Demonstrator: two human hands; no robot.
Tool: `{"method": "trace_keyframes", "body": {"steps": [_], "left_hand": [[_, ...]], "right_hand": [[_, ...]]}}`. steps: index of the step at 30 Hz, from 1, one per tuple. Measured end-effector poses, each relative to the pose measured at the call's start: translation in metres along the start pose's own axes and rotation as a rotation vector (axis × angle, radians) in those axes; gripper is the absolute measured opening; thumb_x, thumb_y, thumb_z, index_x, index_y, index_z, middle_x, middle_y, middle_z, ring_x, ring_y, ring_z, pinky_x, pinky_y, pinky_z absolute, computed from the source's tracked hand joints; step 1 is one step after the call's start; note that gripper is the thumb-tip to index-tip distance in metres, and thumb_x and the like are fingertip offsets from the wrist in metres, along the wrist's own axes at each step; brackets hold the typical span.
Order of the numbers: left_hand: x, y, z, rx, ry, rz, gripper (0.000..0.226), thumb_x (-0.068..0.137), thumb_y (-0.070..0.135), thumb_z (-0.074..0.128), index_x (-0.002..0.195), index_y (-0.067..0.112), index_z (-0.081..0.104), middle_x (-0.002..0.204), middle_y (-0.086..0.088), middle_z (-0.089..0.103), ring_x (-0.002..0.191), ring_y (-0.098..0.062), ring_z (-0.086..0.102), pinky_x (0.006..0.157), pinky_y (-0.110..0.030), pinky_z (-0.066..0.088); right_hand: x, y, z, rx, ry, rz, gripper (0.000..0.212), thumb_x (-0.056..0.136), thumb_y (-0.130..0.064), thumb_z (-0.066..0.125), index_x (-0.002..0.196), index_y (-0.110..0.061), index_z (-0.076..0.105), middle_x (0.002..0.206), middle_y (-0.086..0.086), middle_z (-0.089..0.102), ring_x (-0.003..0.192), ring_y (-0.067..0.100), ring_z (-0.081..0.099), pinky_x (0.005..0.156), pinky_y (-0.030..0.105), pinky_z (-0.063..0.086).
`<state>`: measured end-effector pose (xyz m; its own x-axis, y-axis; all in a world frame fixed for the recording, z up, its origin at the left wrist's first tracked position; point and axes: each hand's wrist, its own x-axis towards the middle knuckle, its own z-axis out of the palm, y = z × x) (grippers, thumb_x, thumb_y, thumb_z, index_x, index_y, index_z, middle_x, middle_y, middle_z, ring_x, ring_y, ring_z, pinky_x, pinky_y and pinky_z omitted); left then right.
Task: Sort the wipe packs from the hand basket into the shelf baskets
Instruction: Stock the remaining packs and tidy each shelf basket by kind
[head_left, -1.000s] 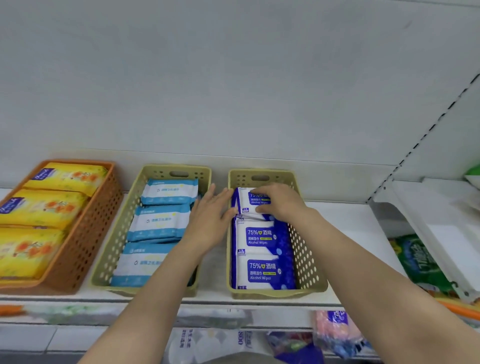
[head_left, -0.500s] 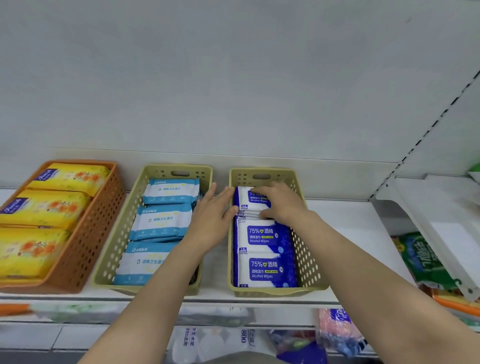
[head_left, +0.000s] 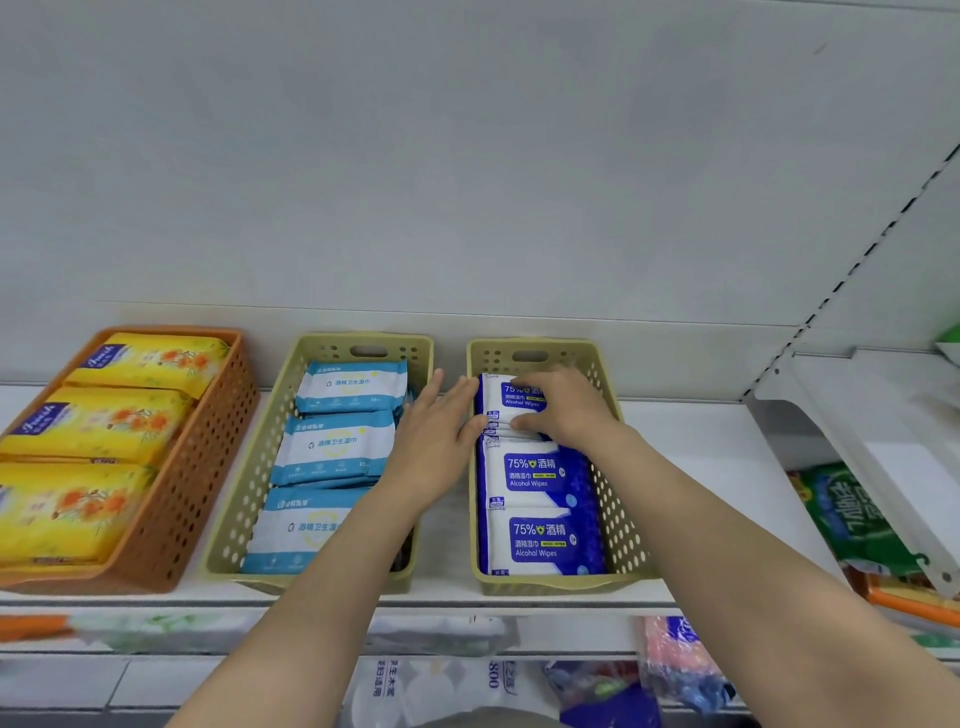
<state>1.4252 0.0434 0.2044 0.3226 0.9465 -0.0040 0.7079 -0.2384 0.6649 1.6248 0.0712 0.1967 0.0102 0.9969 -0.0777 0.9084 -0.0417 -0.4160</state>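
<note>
Three baskets stand on the white shelf. The right beige basket (head_left: 613, 467) holds dark blue alcohol wipe packs (head_left: 535, 540) in a row. My right hand (head_left: 563, 408) lies over the rearmost dark blue pack (head_left: 506, 397), fingers curled on its top and front edge. My left hand (head_left: 436, 431) has straight fingers, touching the left side of that pack stack at the basket's left wall. The middle beige basket (head_left: 249, 499) holds light blue wipe packs (head_left: 337, 447). The orange basket (head_left: 187, 493) holds yellow wipe packs (head_left: 98, 421). The hand basket is out of view.
A white back panel rises behind the baskets. To the right, a tilted white shelf (head_left: 883, 457) overhangs green packaged goods (head_left: 852, 519). Below the shelf edge lie more packaged goods (head_left: 680, 660) on a lower shelf.
Both hands stay at the rear dark blue pack; the right hand has shifted slightly over its top, pressing it down. The view has drifted a little.
</note>
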Motion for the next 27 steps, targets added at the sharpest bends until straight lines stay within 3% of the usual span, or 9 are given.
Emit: {"method": "trace_keyframes", "body": {"steps": [8,14,27], "left_hand": [[-0.003,-0.004,0.0,0.122,-0.006,0.066,0.056,0.102,0.043,0.038,0.154,0.026,0.024,0.161,0.007,0.022,0.15,-0.011,-0.001,0.121,-0.048,0.013],[-0.01,-0.006,0.007,0.16,-0.016,0.066,0.058,0.102,0.044,0.037,0.154,0.027,0.02,0.162,0.008,0.018,0.15,-0.01,-0.001,0.121,-0.044,0.01],[-0.011,-0.008,0.009,0.15,-0.013,0.061,0.058,0.101,0.045,0.037,0.154,0.029,0.019,0.162,0.009,0.017,0.149,-0.009,-0.002,0.119,-0.044,0.011]], "right_hand": [[-0.03,0.0,-0.013,0.06,0.047,-0.054,0.063,0.08,-0.042,0.077,0.137,-0.029,0.055,0.14,-0.002,0.053,0.131,0.021,0.041,0.107,0.038,0.037],[-0.065,0.002,0.007,-0.1,-0.088,-0.039,0.07,0.075,-0.047,0.079,0.138,-0.037,0.051,0.155,-0.003,0.034,0.143,0.019,0.025,0.109,0.04,0.034],[-0.063,-0.007,0.004,-0.129,-0.113,-0.007,0.068,0.082,-0.045,0.074,0.143,-0.034,0.046,0.157,0.001,0.031,0.143,0.022,0.027,0.112,0.043,0.035]]}}
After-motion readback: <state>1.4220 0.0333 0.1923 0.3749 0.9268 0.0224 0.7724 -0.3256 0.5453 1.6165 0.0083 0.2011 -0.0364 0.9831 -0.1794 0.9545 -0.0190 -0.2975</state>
